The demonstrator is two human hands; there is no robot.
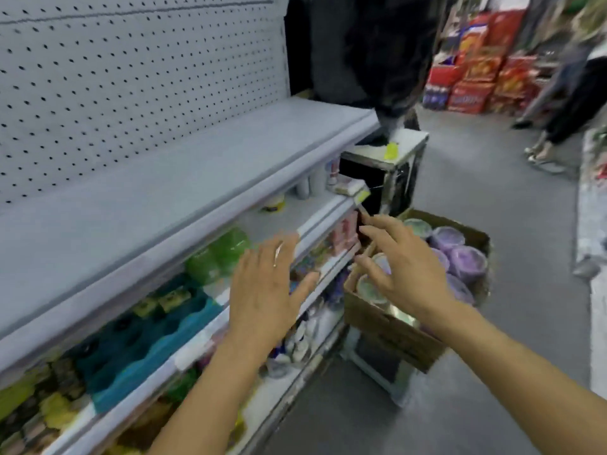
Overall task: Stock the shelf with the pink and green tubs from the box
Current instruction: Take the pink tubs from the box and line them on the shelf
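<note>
Both bare forearms rise from the bottom edge of the frame toward its centre, and neither hand holds anything. Left of centre, the left hand (267, 284) is spread flat, fingers straight and apart, in front of the pale edge strip of the grey metal shelf (315, 224) that crosses the middle of the frame. Right of centre, the right hand (399, 267) is open too, fingers fanned and slightly bent, hovering over the near left part of the brown cardboard box (387, 326).

That box stands on a low white stand at centre right, just beside the end of the shelving. Inside it lie round tubs: purple-lidded tubs (460, 254) fill the far right side, and pale green-tinted tubs (369, 287) show beneath and beside the right hand, one more at the far rim. Motion blur hides whether any are pink.

On the shelf behind the left hand sit two translucent green tubs (218, 257), touching each other, left of the fingers. Lower left, teal packs (154, 336) and yellow-green goods crowd the same tier. Above, a bare grey shelf (164, 178) runs diagonally below white pegboard in the upper left.

Upper centre holds a dark-clothed person standing on a small step. At upper right are stacked red cartons (476, 80), with another person's legs at the right edge.
</note>
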